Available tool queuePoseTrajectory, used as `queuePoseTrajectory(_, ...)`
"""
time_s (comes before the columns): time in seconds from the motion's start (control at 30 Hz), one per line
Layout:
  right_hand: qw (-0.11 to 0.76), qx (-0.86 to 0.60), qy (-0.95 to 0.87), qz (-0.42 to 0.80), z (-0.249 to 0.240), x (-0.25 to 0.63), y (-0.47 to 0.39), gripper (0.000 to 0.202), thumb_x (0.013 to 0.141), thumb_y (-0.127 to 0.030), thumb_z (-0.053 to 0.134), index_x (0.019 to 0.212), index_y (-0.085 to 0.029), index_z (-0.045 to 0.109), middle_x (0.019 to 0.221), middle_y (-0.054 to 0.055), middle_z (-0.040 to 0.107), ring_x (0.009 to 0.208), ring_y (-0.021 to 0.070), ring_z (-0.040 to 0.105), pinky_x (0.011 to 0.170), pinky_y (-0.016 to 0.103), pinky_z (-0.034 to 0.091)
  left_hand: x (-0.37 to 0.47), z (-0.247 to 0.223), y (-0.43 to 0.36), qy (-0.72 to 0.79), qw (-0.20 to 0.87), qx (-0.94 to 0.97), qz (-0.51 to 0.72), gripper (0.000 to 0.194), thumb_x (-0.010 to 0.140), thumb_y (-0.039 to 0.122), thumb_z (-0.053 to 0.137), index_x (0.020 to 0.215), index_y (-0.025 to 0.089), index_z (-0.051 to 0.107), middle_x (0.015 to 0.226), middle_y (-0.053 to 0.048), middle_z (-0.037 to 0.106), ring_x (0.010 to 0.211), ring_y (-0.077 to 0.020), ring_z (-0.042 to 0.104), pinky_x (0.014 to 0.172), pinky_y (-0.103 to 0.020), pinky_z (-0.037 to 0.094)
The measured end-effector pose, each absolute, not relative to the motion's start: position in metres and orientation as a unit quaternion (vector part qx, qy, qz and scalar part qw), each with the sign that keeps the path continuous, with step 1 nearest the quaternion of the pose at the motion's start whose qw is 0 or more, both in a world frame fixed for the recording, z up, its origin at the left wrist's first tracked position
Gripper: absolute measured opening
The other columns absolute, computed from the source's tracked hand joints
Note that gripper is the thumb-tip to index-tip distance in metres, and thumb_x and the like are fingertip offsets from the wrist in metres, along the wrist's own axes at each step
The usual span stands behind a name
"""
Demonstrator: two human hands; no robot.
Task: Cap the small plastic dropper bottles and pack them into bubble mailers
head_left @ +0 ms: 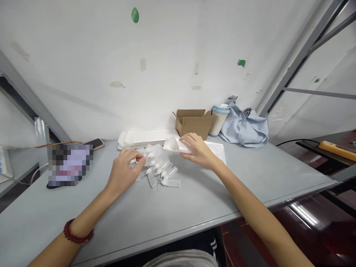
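Observation:
My right hand (198, 150) grips a white bubble-lined envelope (175, 144), its open end facing left, above the desk. My left hand (124, 168) is closed in a pinch at the left side of a pile of small clear plastic tubes with white caps (162, 167). Whatever its fingertips may hold is hidden or too small to name. The tubes lie loosely heaped on the grey desk (194, 200), between my two hands. Another flat white envelope (218, 150) lies behind my right wrist, partly covered by it.
Along the wall are a stack of white envelopes (150, 136), an open cardboard box (194, 124), a cup with a blue lid (219, 119) and a light blue cloth bag (244, 128). A phone with a blurred screen (71, 165) lies on the left, another phone (96, 144) behind it.

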State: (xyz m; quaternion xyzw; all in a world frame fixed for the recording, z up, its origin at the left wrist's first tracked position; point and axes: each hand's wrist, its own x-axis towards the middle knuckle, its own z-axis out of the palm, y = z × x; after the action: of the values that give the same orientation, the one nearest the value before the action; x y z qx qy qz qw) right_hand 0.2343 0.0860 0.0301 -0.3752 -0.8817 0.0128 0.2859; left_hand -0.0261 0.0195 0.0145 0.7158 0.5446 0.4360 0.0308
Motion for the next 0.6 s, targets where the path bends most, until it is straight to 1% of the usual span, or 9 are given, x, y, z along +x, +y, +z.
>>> queuePoseTrajectory(0.1, 0.284, -0.367, -0.886, 0.015, 0.028, 0.233, 0.085, 0.035, 0.079, -0.023, 0.063, 0.111, -0.023, 0.05, 0.115, 0.009, 0.057, 0.106, 0.0268, 0.05, 0.089, 0.041, 0.038, -0.029, 0.021, 0.016, 0.527, 0.03, 0.688, 0.498, 0.018, 0.082, 0.025, 0.053, 0.064, 0.023, 0.056, 0.07, 0.001, 0.06, 0.075, -0.018, 0.053, 0.07, -0.032, 0.043)
queuePoseTrajectory(0.17, 0.28, -0.352, -0.893, 0.018, 0.026, 0.23, 0.083, 0.035, 0.079, -0.023, 0.064, 0.112, -0.024, 0.05, 0.115, 0.009, 0.057, 0.105, 0.0266, 0.051, 0.088, 0.041, 0.039, -0.028, 0.024, 0.014, 0.511, 0.042, 0.687, 0.514, 0.019, 0.082, 0.025, 0.053, 0.063, 0.023, 0.055, 0.07, 0.001, 0.059, 0.072, -0.0171, 0.052, 0.071, -0.032, 0.042)
queuePoseTrajectory(0.3, 0.282, -0.312, -0.907, 0.028, 0.023, 0.222, 0.076, 0.038, 0.078, -0.024, 0.067, 0.112, -0.021, 0.05, 0.113, 0.01, 0.057, 0.105, 0.0254, 0.051, 0.088, 0.04, 0.042, -0.024, 0.022, 0.013, 0.483, 0.061, 0.715, 0.501, 0.021, 0.084, 0.025, 0.053, 0.063, 0.022, 0.054, 0.069, 0.002, 0.059, 0.072, -0.0171, 0.052, 0.073, -0.032, 0.042)
queuePoseTrajectory(0.37, 0.293, -0.286, -0.912, 0.04, 0.021, 0.218, 0.072, 0.038, 0.078, -0.024, 0.067, 0.112, -0.021, 0.05, 0.112, 0.01, 0.057, 0.106, 0.025, 0.051, 0.088, 0.039, 0.043, -0.02, 0.018, 0.013, 0.472, 0.07, 0.735, 0.482, 0.02, 0.085, 0.025, 0.054, 0.065, 0.022, 0.056, 0.07, 0.001, 0.06, 0.074, -0.0173, 0.053, 0.073, -0.032, 0.042)
queuePoseTrajectory(0.43, 0.303, -0.264, -0.914, 0.054, 0.02, 0.213, 0.067, 0.037, 0.078, -0.023, 0.067, 0.111, -0.022, 0.05, 0.111, 0.01, 0.057, 0.104, 0.0246, 0.052, 0.087, 0.039, 0.044, -0.017, 0.013, 0.014, 0.461, 0.064, 0.755, 0.462, 0.017, 0.086, 0.027, 0.055, 0.071, 0.022, 0.062, 0.073, 0.0, 0.06, 0.077, -0.0179, 0.052, 0.072, -0.033, 0.043)
queuePoseTrajectory(0.5, 0.31, -0.246, -0.917, 0.059, 0.018, 0.209, 0.063, 0.037, 0.077, -0.022, 0.067, 0.11, -0.023, 0.05, 0.11, 0.009, 0.058, 0.102, 0.0243, 0.053, 0.086, 0.039, 0.045, -0.015, 0.008, 0.015, 0.449, 0.034, 0.776, 0.442, 0.014, 0.086, 0.027, 0.056, 0.082, 0.024, 0.069, 0.073, -0.001, 0.059, 0.077, -0.0185, 0.051, 0.072, -0.033, 0.043)
queuePoseTrajectory(0.6, 0.306, -0.227, -0.923, 0.054, 0.016, 0.206, 0.061, 0.038, 0.076, -0.021, 0.066, 0.11, -0.022, 0.05, 0.108, 0.009, 0.059, 0.101, 0.0237, 0.054, 0.086, 0.038, 0.046, -0.013, 0.005, 0.015, 0.432, -0.022, 0.796, 0.423, 0.019, 0.089, 0.024, 0.054, 0.096, 0.027, 0.071, 0.074, -0.002, 0.056, 0.076, -0.0184, 0.048, 0.071, -0.034, 0.042)
